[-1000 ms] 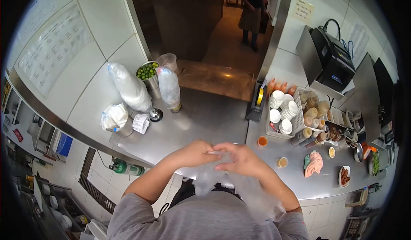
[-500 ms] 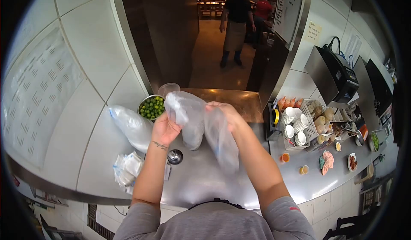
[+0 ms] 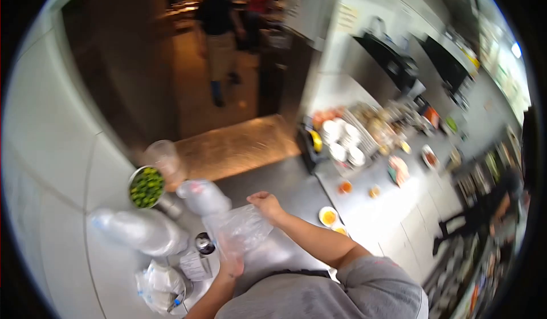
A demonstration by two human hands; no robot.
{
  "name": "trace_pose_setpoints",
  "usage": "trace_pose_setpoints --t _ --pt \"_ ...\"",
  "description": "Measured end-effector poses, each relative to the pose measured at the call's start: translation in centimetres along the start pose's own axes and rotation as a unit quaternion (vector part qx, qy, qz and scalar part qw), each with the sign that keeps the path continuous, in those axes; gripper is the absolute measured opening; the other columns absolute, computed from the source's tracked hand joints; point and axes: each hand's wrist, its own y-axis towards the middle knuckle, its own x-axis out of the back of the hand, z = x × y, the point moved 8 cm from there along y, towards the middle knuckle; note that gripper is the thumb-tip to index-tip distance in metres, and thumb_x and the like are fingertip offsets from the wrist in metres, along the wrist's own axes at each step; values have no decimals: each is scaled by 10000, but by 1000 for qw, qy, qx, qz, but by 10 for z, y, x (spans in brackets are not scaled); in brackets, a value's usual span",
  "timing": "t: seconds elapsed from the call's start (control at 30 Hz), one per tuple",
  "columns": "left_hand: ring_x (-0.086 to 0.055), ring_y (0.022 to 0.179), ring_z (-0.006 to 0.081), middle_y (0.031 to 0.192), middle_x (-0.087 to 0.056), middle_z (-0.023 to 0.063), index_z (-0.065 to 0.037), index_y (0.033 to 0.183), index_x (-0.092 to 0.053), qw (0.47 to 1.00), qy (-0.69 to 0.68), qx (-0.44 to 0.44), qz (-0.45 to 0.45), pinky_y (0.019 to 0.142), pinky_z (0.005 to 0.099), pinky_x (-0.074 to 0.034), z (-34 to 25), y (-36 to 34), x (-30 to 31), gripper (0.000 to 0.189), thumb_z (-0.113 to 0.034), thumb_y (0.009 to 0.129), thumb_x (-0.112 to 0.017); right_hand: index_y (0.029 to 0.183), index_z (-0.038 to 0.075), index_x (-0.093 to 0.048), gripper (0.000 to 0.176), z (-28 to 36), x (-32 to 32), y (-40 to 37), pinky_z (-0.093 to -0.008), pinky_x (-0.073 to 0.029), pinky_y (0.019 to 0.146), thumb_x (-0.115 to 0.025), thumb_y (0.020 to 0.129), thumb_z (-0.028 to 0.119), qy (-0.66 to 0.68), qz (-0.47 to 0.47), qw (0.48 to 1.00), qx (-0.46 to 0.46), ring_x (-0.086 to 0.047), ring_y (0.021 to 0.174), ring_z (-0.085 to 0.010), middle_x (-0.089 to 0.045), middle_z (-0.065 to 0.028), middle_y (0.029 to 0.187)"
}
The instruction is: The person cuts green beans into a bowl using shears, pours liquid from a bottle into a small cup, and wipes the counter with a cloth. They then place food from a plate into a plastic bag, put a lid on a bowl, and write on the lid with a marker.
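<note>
A clear plastic bag (image 3: 246, 227) is stretched between my two hands above the steel counter. My right hand (image 3: 266, 207) is closed on its upper right edge. My left hand (image 3: 232, 261) grips the lower left end; the film and motion blur partly cover its fingers. Just beyond lies a bundle of plastic bags (image 3: 206, 198), apart from my hands. A longer plastic-wrapped bundle (image 3: 139, 231) rests further left. The metal service bell (image 3: 204, 243) sits close to my left hand, beside a paper slip (image 3: 195, 266).
Green limes fill a bowl (image 3: 146, 187) next to a clear plastic cup (image 3: 163, 158). White packets (image 3: 162, 287) lie at lower left. Small sauce dishes (image 3: 329, 216) stand to the right, with a crate of white cups (image 3: 344, 142) behind. A person (image 3: 219, 34) stands beyond the pass, another (image 3: 490, 211) at right.
The view has swung right. My hands have come lower and nearer my body with one bag spread between them. The plastic bundle now lies on the counter, out of my left hand.
</note>
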Motion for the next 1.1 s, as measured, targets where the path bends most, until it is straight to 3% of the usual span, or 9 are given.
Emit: trace_pose_setpoints --t 0.17,0.27,0.43,0.6,0.73,0.83,0.9,1.0,1.1 --pt "-542 968 150 1120 -563 85 -5 1296 -434 939 240 -226 97 859 306 -447 -19 -68 -113 485 -344 956 -499 955 16 -584 162 -7 101 -71 -277 -465 695 -626 836 117 -109 -83 988 67 -593 753 -158 -651 -68 823" --pt "-565 787 124 932 -606 49 -2 1152 -517 867 438 -87 222 739 275 -476 27 -44 -94 274 -142 922 -565 1009 17 -575 245 13 131 -116 -310 -468 750 -645 840 182 -147 -119 981 43 -612 813 -195 -653 -118 935" --pt "-487 639 47 789 -534 -2 -57 965 -475 938 295 -123 133 569 200 -412 37 -42 -137 206 -21 848 -641 1242 38 -497 630 96 141 -211 -410 -381 990 -725 775 395 -254 -162 869 393 -481 1179 -313 -452 -204 1305" --pt "-445 530 46 741 -468 -21 -82 931 -445 939 280 -112 164 416 205 -379 66 -60 -219 232 44 824 -607 1254 80 -494 610 109 163 -245 -411 -330 1050 -750 703 128 -257 42 901 348 -404 1259 -342 -414 -170 1341" --pt "-423 519 53 707 -388 -31 -88 877 -480 951 245 0 187 382 196 -346 112 -58 -245 294 144 727 -580 1193 86 -545 578 128 282 -241 -401 -382 989 -648 636 -31 -359 -111 857 353 -474 1166 -310 -493 -142 1241" --pt "-502 567 106 800 -542 47 -22 840 -565 896 330 -81 284 463 240 -435 146 -53 -275 212 144 708 -550 1141 82 -572 476 119 333 -220 -395 -402 956 -677 681 15 -265 51 927 259 -501 1118 -295 -523 -123 1211" --pt "-595 703 176 1045 -628 135 17 936 -654 640 679 -278 228 633 296 -503 161 -60 -317 314 133 680 -515 1132 82 -574 443 116 364 -201 -392 -405 954 -693 706 58 -204 168 946 186 -503 1116 -291 -525 -120 1208" --pt "-624 870 218 1223 -587 164 -14 1151 -622 610 723 -243 214 782 325 -488 209 -49 -339 517 111 668 -489 1199 74 -543 495 121 435 -148 -383 -417 940 -706 736 129 -269 85 913 296 -509 1102 -305 -544 -118 1197" --pt "-644 778 200 1189 -609 149 -20 1169 -617 567 738 -243 273 679 319 -510 266 -38 -356 525 101 670 -508 1119 67 -569 436 106 509 -92 -411 -413 944 -704 755 266 -611 -205 697 316 -493 1156 -314 -530 -156 1225"
